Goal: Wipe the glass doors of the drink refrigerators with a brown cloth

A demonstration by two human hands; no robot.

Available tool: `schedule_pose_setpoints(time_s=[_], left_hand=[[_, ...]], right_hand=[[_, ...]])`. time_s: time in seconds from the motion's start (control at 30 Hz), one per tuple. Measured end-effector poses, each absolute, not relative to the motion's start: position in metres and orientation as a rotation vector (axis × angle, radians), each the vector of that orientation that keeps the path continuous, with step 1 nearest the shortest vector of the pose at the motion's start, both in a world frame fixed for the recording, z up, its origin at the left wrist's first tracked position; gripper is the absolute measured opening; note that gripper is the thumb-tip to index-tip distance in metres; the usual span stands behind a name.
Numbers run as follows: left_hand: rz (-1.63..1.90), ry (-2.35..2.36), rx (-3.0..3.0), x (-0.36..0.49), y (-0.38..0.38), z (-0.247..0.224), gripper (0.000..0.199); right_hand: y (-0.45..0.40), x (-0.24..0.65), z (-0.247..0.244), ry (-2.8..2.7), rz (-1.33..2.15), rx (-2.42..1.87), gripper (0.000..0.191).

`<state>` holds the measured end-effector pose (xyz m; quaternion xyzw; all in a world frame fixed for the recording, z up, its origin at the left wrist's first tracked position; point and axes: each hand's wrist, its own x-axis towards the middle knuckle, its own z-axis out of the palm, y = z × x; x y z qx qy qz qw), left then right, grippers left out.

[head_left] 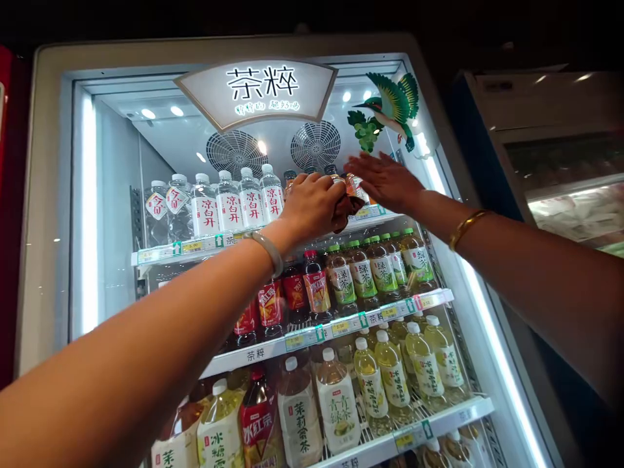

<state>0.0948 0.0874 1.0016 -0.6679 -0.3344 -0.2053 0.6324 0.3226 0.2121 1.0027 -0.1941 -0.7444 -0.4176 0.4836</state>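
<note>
In front of the lit drinks fridge, my left hand (314, 203) is closed around a bunched dark brown cloth (347, 213), level with the top shelf. A pale bangle (267, 252) circles that wrist. My right hand (387, 181) is just to the right, fingers stretched out and flat, beside the cloth. It appears to be against the glass door, though contact is hard to confirm. A gold bracelet (465, 229) is on the right wrist. Above this hand is a kingfisher decal (390, 107). The two hands partly hide orange-labelled bottles on the top shelf.
Behind the glass stand clear water bottles (251, 201), red-labelled tea bottles (316, 286), green tea bottles (363, 272) and pale yellow drinks (392, 370). A fan-shaped sign (258, 94) crosses the fridge top. Another chilled cabinet (575, 208) stands at the right.
</note>
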Motion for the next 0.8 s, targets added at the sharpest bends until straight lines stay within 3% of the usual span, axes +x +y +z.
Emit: schedule_pose_setpoints(time_s=[0.13,0.27,0.4,0.5,0.67,0.8], left_hand=[[-0.614,-0.916,-1.460,0.115,0.096,1.030,0.032],[-0.826,-0.960,-1.386,0.170,0.126,1.018,0.046],[-0.589,-0.629,-1.568,0.212,0.156,0.992,0.038],[-0.494,-0.538,-1.629,0.216,0.164,1.004,0.037],[-0.723,-0.689,-1.505,0.219,0.169,1.035,0.040],[-0.869,-0.789,-1.435,0.246,0.178,1.017,0.037]], right_hand=[[0.236,0.372,0.993,-1.736,-0.929,-0.594,0.059],[0.252,0.387,0.983,-1.715,-0.918,-0.585,0.059],[0.257,0.389,0.985,-1.730,-0.942,-0.518,0.059],[0.259,0.400,0.992,-1.771,-0.987,-0.504,0.057],[0.266,0.428,0.995,-1.756,-1.052,-0.569,0.048],[0.275,0.443,0.983,-1.638,-0.936,-0.659,0.052]])
